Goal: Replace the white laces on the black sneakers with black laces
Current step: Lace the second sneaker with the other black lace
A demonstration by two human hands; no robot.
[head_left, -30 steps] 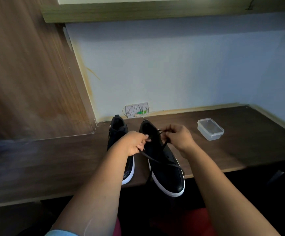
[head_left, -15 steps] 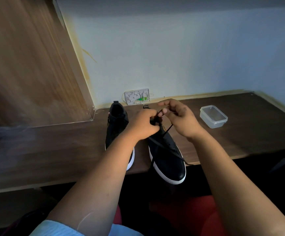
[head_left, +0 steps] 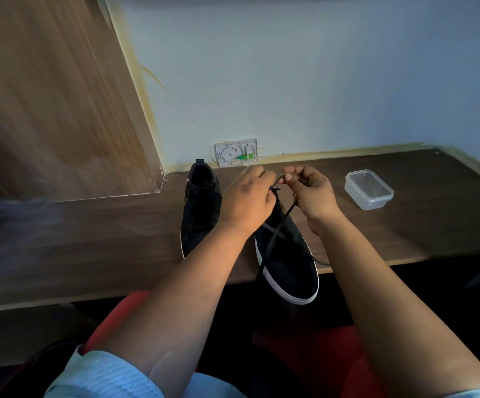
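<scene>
Two black sneakers with white soles stand side by side on the dark wooden desk point(head_left: 89, 239). The left sneaker point(head_left: 201, 208) carries black laces and lies behind my left forearm. The right sneaker point(head_left: 287, 259) has its toe hanging over the desk's front edge. A black lace point(head_left: 273, 239) crosses over its tongue, and one end trails off to the right. My left hand point(head_left: 250, 199) grips the top of the right sneaker by the upper eyelets. My right hand point(head_left: 310, 191) pinches the black lace just above that spot. No white laces are in sight.
A clear plastic container point(head_left: 369, 189) sits on the desk to the right of my hands. A white wall socket plate point(head_left: 236, 153) is on the wall behind the shoes. A wooden panel point(head_left: 55, 104) rises at the left. Red seat fabric point(head_left: 319, 351) shows below the desk edge.
The camera has tilted downward, so the shelf above is out of view. My hands have risen from the middle of the right sneaker to its top eyelets, with the lace pulled up.
</scene>
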